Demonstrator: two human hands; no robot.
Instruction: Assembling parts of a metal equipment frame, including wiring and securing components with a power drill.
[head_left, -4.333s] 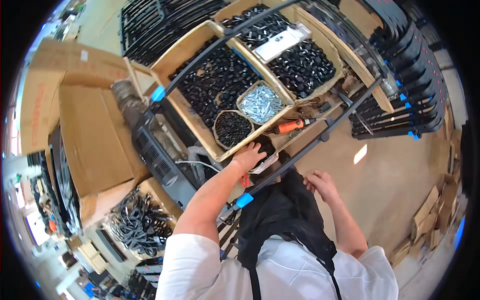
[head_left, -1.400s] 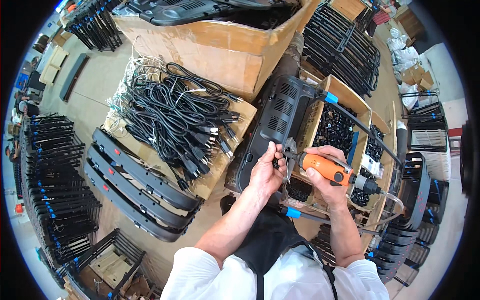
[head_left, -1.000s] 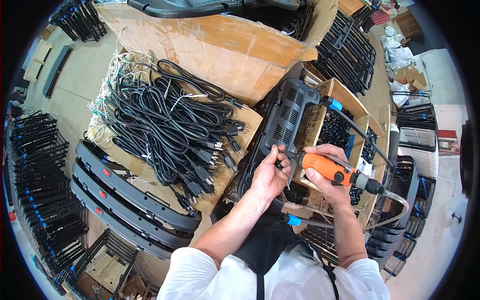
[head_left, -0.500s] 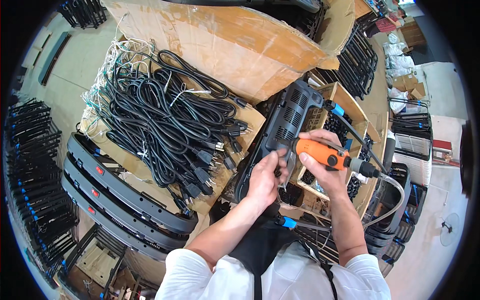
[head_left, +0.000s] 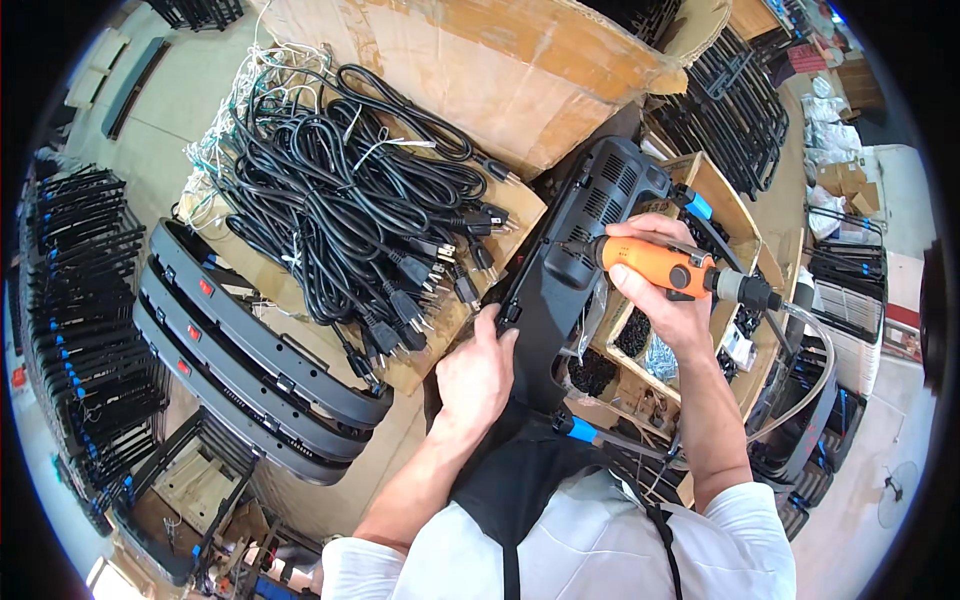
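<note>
A long black vented plastic panel (head_left: pixel 572 262) lies tilted in front of me. My left hand (head_left: pixel 474 376) grips its lower left edge. My right hand (head_left: pixel 662 298) is closed around an orange powered screwdriver (head_left: pixel 655 265) with a hose at its back end; the bit points left and touches the panel near its upper vents.
A cardboard tray holds a heap of black power cords (head_left: pixel 350 210). Stacked black curved panels (head_left: pixel 250 345) lie at the left, more black frames (head_left: pixel 75 320) beyond. A large cardboard box (head_left: pixel 500 60) stands behind. Wooden bins of screws and small black parts (head_left: pixel 650 355) sit under my right arm.
I turned from the parts bins to the panel. Over the last second my left hand slid down to the panel's lower edge and my right hand brought the screwdriver's bit onto the panel.
</note>
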